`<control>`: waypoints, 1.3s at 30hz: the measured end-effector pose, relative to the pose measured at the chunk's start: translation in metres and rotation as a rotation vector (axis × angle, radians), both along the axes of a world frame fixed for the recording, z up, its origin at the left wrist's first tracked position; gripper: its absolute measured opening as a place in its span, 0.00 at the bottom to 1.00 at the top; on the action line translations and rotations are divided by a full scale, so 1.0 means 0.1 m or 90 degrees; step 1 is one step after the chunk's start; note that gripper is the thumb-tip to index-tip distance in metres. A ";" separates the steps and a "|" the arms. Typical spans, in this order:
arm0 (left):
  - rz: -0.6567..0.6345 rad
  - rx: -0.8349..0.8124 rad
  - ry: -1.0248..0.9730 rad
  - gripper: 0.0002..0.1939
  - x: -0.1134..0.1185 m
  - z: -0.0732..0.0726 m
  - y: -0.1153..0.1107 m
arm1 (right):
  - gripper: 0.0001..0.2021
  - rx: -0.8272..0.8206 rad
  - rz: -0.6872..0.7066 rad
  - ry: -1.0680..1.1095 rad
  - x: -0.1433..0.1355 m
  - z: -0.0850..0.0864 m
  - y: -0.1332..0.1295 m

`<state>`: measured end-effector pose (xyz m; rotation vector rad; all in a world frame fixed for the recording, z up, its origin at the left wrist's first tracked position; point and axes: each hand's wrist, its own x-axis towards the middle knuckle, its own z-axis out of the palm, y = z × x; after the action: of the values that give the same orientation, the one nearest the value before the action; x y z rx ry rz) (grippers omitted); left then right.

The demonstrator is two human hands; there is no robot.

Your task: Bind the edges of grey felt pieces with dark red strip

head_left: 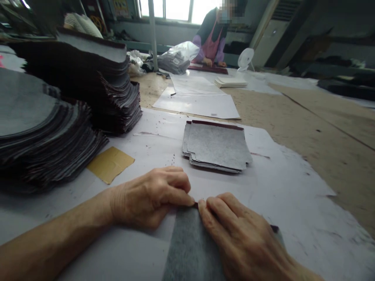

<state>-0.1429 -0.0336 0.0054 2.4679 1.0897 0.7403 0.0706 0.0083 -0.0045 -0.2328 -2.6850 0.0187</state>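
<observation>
Just nearer the wearer than a low stack of grey, notch-cornered sheets with a dark maroon rim (218, 144), a flat grey fabric-like panel with a narrow dark maroon edge (190, 246) is lying on white paper (293, 195). That edge is running crosswise and facing the stack, while the panel's grey body is extending away from the stack and out of view, so its long axis cannot be told. On the edge, the left hand (155, 193) is pressing its thumb tip, its other fingers curling close together; whether any are gripping from beneath cannot be told. The right hand (240, 230) is keeping its fingers bunched, tips against the edge, and covering part of the panel; whether they are pinching cannot be told.

Beyond the stack and to its left, a clear, crumpled plastic bag (178, 56) is holding dark grey material. Farther that way, a yellow poster (121, 6) is showing marks too blurred to read. Straight beyond the stack, a person in a pink apron (209, 37) is resting both hands on a flat maroon piece (209, 69). Left of the stack, a mustard-yellow, four-sided card (111, 164) is lying beside a thick, fanned pile of dark, grey-faced sheets (43, 148).
</observation>
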 end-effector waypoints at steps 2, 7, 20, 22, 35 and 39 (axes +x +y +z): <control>0.037 -0.025 -0.083 0.16 -0.09 0.02 0.02 | 0.16 0.011 0.000 0.002 0.03 -0.01 0.02; 0.055 -0.026 -0.100 0.09 -0.05 0.13 -0.11 | 0.16 -0.012 -0.005 0.032 0.04 -0.04 0.03; 0.171 -0.034 0.033 0.09 0.26 0.02 -0.50 | 0.24 -0.072 0.006 -0.027 0.02 -0.06 0.12; 0.167 -0.029 0.042 0.08 0.26 0.02 -0.48 | 0.24 -0.080 0.005 -0.028 0.01 -0.06 0.11; 0.165 -0.024 0.064 0.05 0.28 0.03 -0.51 | 0.27 -0.053 -0.004 -0.070 0.00 -0.05 0.12; 0.165 -0.013 0.064 0.05 0.27 0.01 -0.52 | 0.27 -0.034 -0.031 -0.084 -0.02 -0.03 0.09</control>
<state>-0.1157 -0.0853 0.0060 2.3958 1.4669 0.6792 0.0690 0.0169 -0.0077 -0.3273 -2.8107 0.0615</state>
